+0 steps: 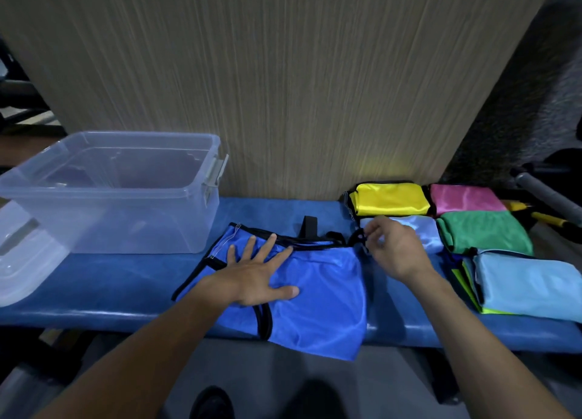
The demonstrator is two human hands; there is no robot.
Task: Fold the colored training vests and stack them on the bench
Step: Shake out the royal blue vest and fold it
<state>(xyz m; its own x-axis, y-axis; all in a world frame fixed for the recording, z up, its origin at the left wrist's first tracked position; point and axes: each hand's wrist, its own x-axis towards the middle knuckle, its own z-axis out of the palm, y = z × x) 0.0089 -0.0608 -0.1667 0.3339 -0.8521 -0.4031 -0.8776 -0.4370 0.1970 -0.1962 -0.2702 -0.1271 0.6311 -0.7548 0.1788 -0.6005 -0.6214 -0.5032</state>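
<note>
Head view: blue vest (315, 289) lies on the tabletop (126, 280), thin, limp, slippery-looking. Left hand (261, 274) presses it flat, fingers spread; right hand (393, 245) pinches its black strap (357, 240), a sensible hold.

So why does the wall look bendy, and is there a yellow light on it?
Head view: the wide-angle lens curves the wooden wall and the blue bench edges; the yellow patch is a glow above the yellow vest; corners are dark and soft.
</note>
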